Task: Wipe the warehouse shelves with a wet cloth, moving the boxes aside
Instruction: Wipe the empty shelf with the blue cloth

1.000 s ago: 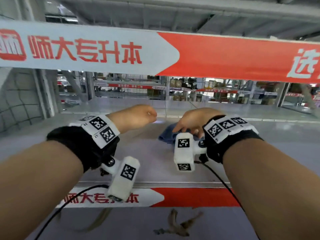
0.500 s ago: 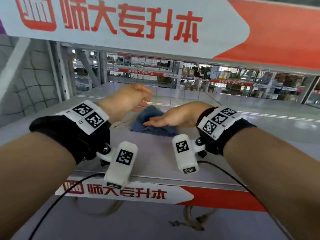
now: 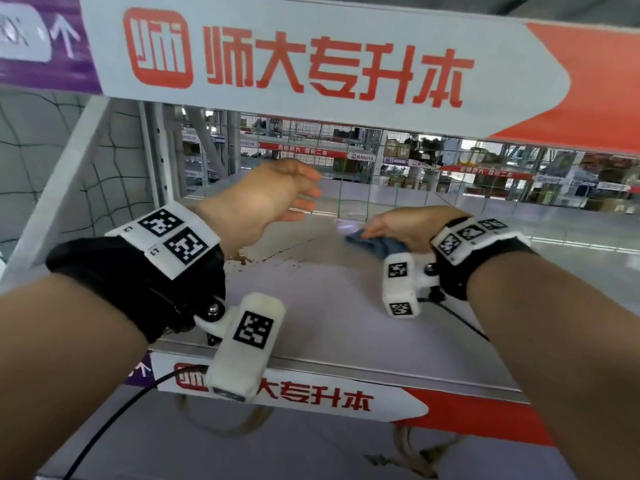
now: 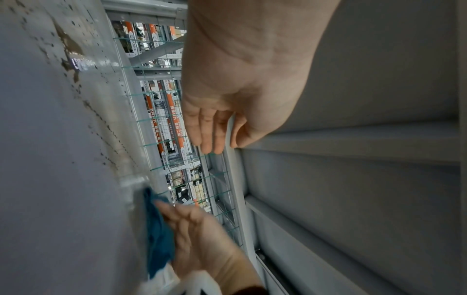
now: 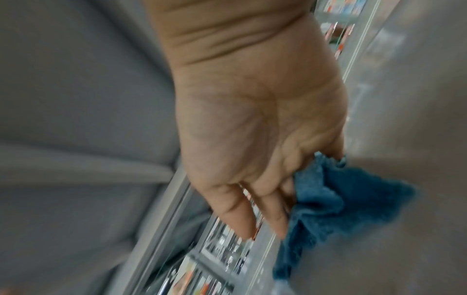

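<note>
A wide grey metal shelf (image 3: pixel 332 306) fills the view at chest height, with a red-and-white banner (image 3: pixel 311 64) on the shelf edge above it and green wire mesh along its far side. No boxes stand on this stretch, which likely explains why both hands work freely here. The right hand (image 3: pixel 408 225) lies flat on a blue cloth (image 3: pixel 377 244), fingers straight and together, pressing it onto the shelf's rear part to wipe. The left hand (image 3: pixel 266 199) hovers above the shelf, empty, fingers loosely extended, near brown stains (image 3: pixel 242 259) not yet wiped.
</note>
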